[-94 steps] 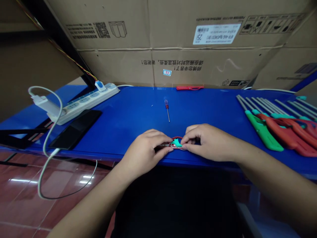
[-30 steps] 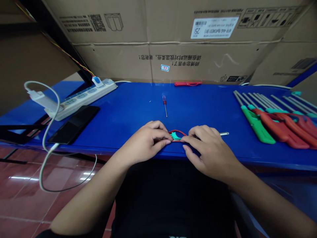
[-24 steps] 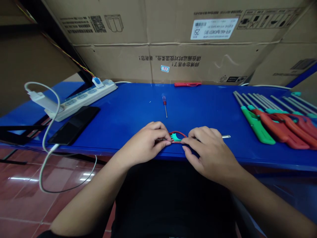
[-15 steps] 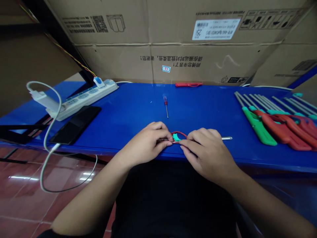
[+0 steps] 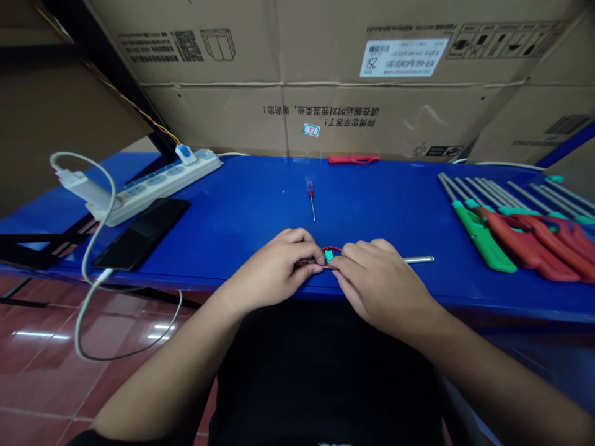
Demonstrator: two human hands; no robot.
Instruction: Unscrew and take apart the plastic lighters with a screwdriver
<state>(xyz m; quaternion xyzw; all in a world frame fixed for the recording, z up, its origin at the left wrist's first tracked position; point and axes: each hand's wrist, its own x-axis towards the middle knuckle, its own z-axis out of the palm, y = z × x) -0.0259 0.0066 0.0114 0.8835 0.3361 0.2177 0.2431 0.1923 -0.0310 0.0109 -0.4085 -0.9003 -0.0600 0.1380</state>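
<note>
Left hand (image 5: 289, 265) at center of frame, slightly below the middle: thumb and fingertips pinching the left end of a small red casing (image 5: 332, 248). Casing lies near the front edge of the blue table (image 5: 251, 198), between the two hands; a green piece (image 5: 329, 256) shows inside its curve, and much of the rest is covered by fingers. Right hand (image 5: 379, 279), just right of center: fingers bent and close together over the casing's right end, thumb tucked beneath; cannot tell whether they pinch it or only press on it. A metal tube (image 5: 419, 259) sticks out past the right hand's knuckles, pointing to the right of the frame; its other end is hidden. Above the hands, near the middle of the frame, a screwdriver (image 5: 311, 197) with clear and red handle lies flat, tip toward the lower edge of the picture. Beyond it, along the table's back edge, a red handle piece (image 5: 353, 160) lies by the cardboard (image 5: 232, 118), whose printing is upside down. Right side of frame: a row of lighters (image 5: 520, 232), one green, others red, metal stems pointing to upper left. Left side: black phone (image 5: 142, 234) beside a white power strip (image 5: 162, 186); white cable (image 5: 89, 291) loops past the table's front edge.
</note>
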